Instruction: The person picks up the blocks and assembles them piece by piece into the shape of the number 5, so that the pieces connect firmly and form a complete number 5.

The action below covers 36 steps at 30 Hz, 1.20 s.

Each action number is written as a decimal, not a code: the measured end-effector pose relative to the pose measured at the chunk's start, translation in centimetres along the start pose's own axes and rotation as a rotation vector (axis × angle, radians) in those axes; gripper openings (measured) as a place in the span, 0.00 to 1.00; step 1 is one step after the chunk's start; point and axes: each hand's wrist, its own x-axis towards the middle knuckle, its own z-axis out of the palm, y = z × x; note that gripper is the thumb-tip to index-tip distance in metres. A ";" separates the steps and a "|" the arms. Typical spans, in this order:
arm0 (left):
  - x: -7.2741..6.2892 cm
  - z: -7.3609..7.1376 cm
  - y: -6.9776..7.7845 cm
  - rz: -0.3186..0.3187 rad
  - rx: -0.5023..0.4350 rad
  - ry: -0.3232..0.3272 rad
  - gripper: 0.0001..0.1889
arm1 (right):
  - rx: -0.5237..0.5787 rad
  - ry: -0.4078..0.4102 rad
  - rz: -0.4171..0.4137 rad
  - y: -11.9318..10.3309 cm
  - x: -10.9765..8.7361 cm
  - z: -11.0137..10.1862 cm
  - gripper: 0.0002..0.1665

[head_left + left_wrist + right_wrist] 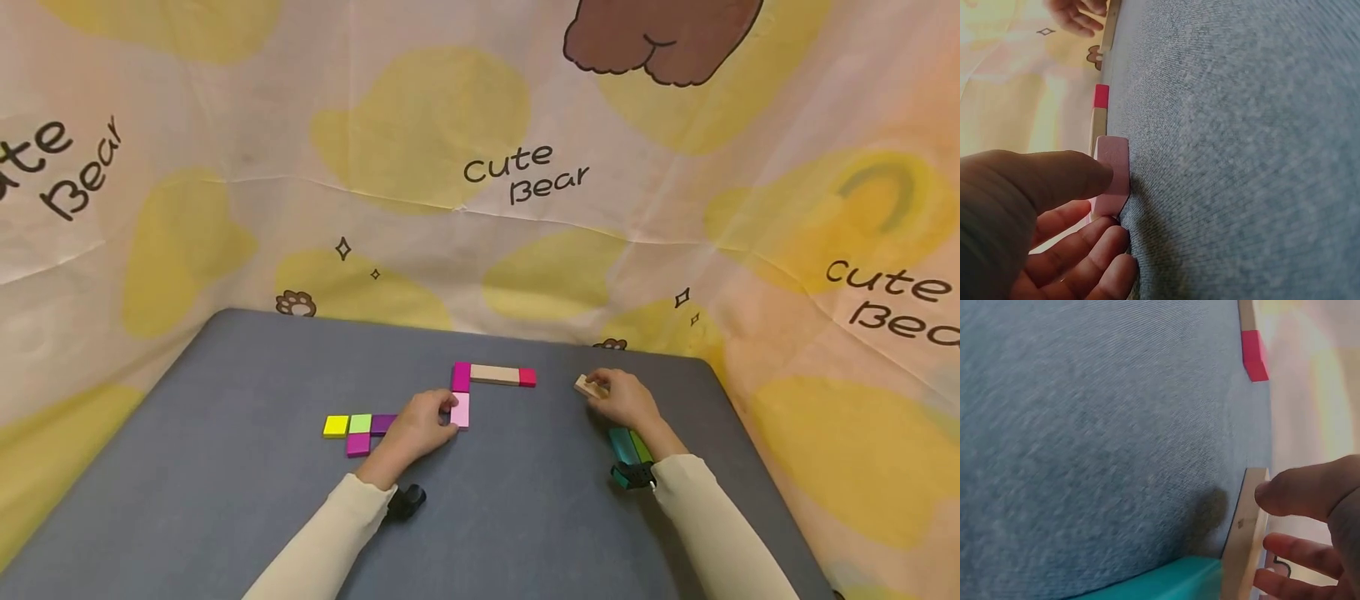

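Pink block [462, 413] location?

On the table [525, 500], just beside the magenta block [461, 377]; left hand [420, 421] pinches it.

Right hand [626, 402]?

Pinching a wooden block [1244, 531] (a teal block [622, 445] lies near it).

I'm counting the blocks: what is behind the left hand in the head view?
A purple block runs behind the left hand from beside the lime block. Its far end is covered; whether it reaches the pale pink block can't be told.
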 end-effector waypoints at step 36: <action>0.1 -0.1 -0.4 0.002 -0.041 -0.014 0.16 | 0.024 0.070 -0.075 0.6 -1.3 0.5 0.18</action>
